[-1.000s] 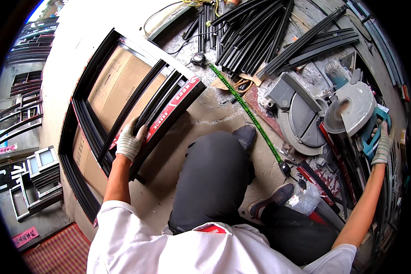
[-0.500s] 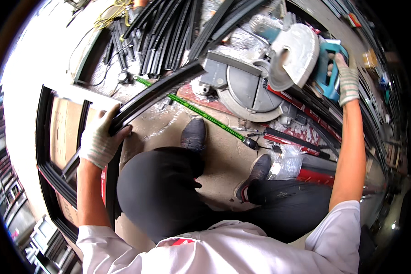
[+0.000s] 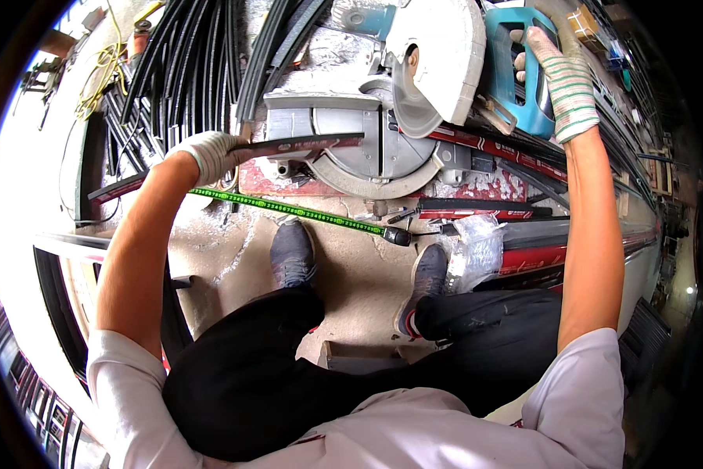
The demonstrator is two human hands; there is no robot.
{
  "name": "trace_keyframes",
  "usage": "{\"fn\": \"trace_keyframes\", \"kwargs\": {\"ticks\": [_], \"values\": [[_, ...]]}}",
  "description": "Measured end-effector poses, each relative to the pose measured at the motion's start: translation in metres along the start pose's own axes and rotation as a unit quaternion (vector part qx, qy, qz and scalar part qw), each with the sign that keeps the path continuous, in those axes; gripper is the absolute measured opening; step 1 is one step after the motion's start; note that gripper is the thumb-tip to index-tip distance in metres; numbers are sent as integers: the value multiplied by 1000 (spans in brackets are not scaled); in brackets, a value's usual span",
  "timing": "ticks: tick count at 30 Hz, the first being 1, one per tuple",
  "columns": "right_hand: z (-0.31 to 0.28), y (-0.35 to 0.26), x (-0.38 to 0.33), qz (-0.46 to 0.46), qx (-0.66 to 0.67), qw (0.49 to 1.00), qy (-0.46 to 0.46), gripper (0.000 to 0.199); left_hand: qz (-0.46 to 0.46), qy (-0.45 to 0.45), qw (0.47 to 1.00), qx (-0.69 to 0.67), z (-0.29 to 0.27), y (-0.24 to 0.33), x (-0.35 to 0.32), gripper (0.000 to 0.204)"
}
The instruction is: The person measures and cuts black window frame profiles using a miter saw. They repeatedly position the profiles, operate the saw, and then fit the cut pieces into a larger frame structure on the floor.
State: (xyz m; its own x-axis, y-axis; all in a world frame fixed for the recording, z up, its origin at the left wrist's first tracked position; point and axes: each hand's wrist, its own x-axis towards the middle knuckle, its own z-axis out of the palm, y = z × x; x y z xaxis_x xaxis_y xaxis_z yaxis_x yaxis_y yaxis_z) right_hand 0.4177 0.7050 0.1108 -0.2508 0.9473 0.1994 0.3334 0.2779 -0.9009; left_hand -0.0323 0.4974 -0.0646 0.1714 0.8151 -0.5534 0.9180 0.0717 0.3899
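Note:
My left hand (image 3: 209, 156), in a striped work glove, is closed around a dark profile bar (image 3: 308, 146) with a red printed strip along it. The bar's right end lies over the grey base of a miter saw (image 3: 344, 168). Also gloved, my right hand (image 3: 566, 87) wraps round the saw's teal handle (image 3: 502, 82). The saw head is raised, and its pale round blade guard (image 3: 449, 59) stands above the turntable. In front of the base stretches a green tape measure (image 3: 304, 211) with a black case.
Several black profiles (image 3: 183, 70) are heaped behind the left hand. Red-and-black profiles (image 3: 484, 141) lie right of the saw, and clear plastic wrap (image 3: 477, 246) is near my right shoe. A yellow cord (image 3: 105, 74) curls at the far left. Dark frames (image 3: 58, 305) stand at my left.
My left hand has carried the bar from its slanted position at the left to the saw base, where it now lies nearly crosswise. My right hand stays on the handle; the view has shifted.

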Motion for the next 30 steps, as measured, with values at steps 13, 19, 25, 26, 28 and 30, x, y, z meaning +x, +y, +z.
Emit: {"fn": "trace_keyframes", "kwargs": {"ticks": [13, 19, 25, 26, 28, 30], "values": [[19, -21, -30, 0, 4, 999, 50, 62, -80, -23, 991, -109, 10, -18, 112, 34], [26, -14, -55, -48, -13, 998, 45, 59, -109, 22, 987, -115, 9, -13, 129, 43], [23, 0, -63, -46, -20, 998, 44, 47, -100, 70, 984, -128, 19, -14, 131, 44], [13, 9, -62, -41, -25, 998, 35, 42, -93, 81, 984, -130, 21, -14, 131, 44], [-17, 35, -63, 12, -40, 999, -27, 43, -84, 103, 982, -134, 20, -10, 125, 44], [-27, 50, -61, 4, -1, 998, -68, 43, -86, 104, 983, -121, 18, -8, 125, 45]]}}
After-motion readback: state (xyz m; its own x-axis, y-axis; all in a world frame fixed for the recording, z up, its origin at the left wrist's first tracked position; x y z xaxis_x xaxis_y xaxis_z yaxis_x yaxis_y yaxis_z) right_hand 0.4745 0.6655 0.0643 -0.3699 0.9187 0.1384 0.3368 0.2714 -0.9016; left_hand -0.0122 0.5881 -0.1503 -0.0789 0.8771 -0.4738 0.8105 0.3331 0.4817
